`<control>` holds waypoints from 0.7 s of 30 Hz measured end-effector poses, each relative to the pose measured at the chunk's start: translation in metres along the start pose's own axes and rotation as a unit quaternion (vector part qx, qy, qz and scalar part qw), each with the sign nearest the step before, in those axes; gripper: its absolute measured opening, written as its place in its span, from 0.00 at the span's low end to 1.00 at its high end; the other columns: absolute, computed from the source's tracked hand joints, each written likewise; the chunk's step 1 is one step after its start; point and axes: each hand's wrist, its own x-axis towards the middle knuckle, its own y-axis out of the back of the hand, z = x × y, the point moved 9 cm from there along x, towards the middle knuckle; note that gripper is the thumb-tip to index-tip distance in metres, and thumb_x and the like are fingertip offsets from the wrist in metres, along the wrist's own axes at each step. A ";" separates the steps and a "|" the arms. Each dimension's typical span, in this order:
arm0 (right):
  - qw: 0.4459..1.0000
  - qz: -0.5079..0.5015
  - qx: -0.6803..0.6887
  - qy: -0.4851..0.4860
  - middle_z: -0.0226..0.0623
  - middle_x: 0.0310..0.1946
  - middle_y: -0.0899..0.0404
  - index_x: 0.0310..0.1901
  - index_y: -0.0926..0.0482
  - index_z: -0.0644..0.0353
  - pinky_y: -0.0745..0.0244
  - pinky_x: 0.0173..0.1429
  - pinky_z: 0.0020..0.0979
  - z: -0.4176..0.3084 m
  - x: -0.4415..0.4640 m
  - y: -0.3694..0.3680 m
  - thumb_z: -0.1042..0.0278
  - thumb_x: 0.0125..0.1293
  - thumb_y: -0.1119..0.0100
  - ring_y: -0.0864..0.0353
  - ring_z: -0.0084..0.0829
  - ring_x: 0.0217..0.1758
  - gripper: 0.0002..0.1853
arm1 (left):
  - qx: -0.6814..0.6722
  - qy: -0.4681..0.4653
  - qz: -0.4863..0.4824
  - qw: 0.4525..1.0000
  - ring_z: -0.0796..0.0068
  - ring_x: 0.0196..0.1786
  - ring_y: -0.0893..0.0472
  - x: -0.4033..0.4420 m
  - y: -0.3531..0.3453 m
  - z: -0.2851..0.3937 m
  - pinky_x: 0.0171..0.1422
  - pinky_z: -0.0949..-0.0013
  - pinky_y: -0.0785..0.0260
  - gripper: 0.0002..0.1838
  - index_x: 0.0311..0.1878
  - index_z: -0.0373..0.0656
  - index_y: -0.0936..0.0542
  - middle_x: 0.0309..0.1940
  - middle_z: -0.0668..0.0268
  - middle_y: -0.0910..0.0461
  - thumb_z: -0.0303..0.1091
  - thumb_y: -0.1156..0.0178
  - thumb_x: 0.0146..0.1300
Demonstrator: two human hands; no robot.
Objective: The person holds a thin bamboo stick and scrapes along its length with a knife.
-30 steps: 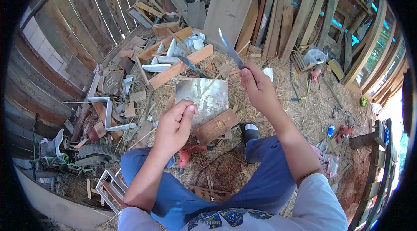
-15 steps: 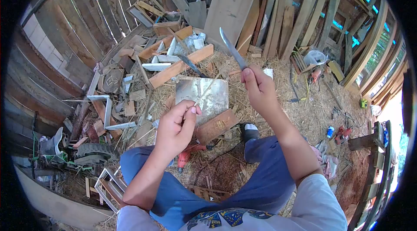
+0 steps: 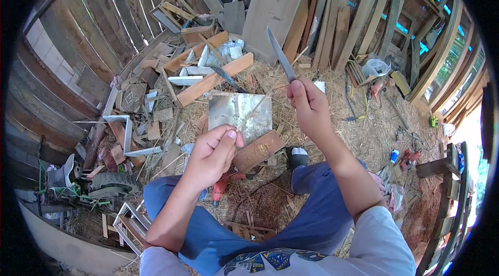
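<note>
My left hand (image 3: 213, 154) is closed in a pinch on a thin wooden strip (image 3: 253, 111), which slants up and to the right from the fingertips. Its far end seems to show beyond the knife. My right hand (image 3: 310, 103) grips a knife (image 3: 281, 54) by its handle, with the long blade pointing up and slightly left. Beneath both hands lies a scuffed metal sheet (image 3: 221, 112) on the straw-strewn ground. A reddish-brown wood block (image 3: 258, 151) rests at the sheet's near edge.
A red power tool (image 3: 219, 191) lies between my legs. Scrap boards and white frame pieces (image 3: 128, 133) are heaped at the left, near a tire (image 3: 112, 182). Tall planks (image 3: 280, 8) lean at the back. At the right are a blue can (image 3: 394, 156) and another red tool (image 3: 409, 159).
The knife blade has shifted slightly right and lower, standing a little more upright. My left hand has moved slightly and turned, with the strip still pinched. The whole view has drifted slightly.
</note>
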 end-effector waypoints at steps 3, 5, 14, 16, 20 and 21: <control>0.998 0.010 -0.050 0.021 0.28 0.20 0.32 0.35 0.25 0.63 0.36 0.31 0.30 -0.011 -0.003 0.000 0.58 0.81 0.49 0.34 0.20 0.26 0.17 | -0.015 -0.003 -0.008 1.000 0.90 0.15 0.48 -0.001 -0.003 0.000 0.18 0.76 0.57 0.15 0.42 0.40 0.26 0.16 0.80 0.44 0.40 0.53 0.83; 0.994 0.016 -0.101 0.035 0.31 0.20 0.32 0.35 0.25 0.63 0.35 0.31 0.31 -0.016 -0.006 -0.001 0.58 0.81 0.49 0.33 0.21 0.25 0.18 | -0.034 0.005 -0.007 0.999 0.90 0.15 0.48 -0.002 -0.005 0.000 0.18 0.76 0.57 0.15 0.42 0.40 0.26 0.16 0.80 0.44 0.40 0.53 0.83; 0.990 0.001 -0.115 0.075 0.42 0.21 0.27 0.35 0.25 0.64 0.32 0.32 0.36 -0.022 -0.002 -0.004 0.60 0.79 0.48 0.28 0.34 0.23 0.16 | -0.024 -0.003 0.014 1.000 0.89 0.14 0.49 -0.005 -0.002 0.003 0.18 0.76 0.57 0.15 0.40 0.41 0.27 0.15 0.80 0.45 0.39 0.53 0.83; 0.997 -0.001 -0.066 -0.039 0.30 0.23 0.30 0.35 0.24 0.63 0.33 0.34 0.31 -0.004 0.008 0.012 0.59 0.81 0.52 0.31 0.22 0.28 0.18 | -0.033 -0.004 0.009 0.999 0.89 0.14 0.49 -0.004 -0.003 0.005 0.18 0.76 0.57 0.15 0.40 0.41 0.27 0.15 0.80 0.45 0.39 0.54 0.83; 0.984 -0.106 -0.142 0.015 0.35 0.24 0.27 0.40 0.21 0.64 0.29 0.38 0.33 -0.020 -0.017 -0.028 0.62 0.79 0.50 0.27 0.26 0.30 0.15 | -0.068 0.003 0.018 0.998 0.89 0.14 0.49 -0.004 -0.001 0.003 0.18 0.77 0.57 0.15 0.40 0.42 0.27 0.15 0.81 0.46 0.40 0.54 0.83; 0.985 -0.103 -0.140 0.017 0.35 0.24 0.27 0.40 0.21 0.64 0.29 0.38 0.33 -0.017 -0.014 -0.028 0.62 0.79 0.50 0.27 0.26 0.30 0.15 | -0.065 0.001 0.017 0.998 0.89 0.14 0.49 -0.003 0.001 0.004 0.18 0.77 0.57 0.15 0.40 0.42 0.27 0.15 0.81 0.46 0.40 0.54 0.83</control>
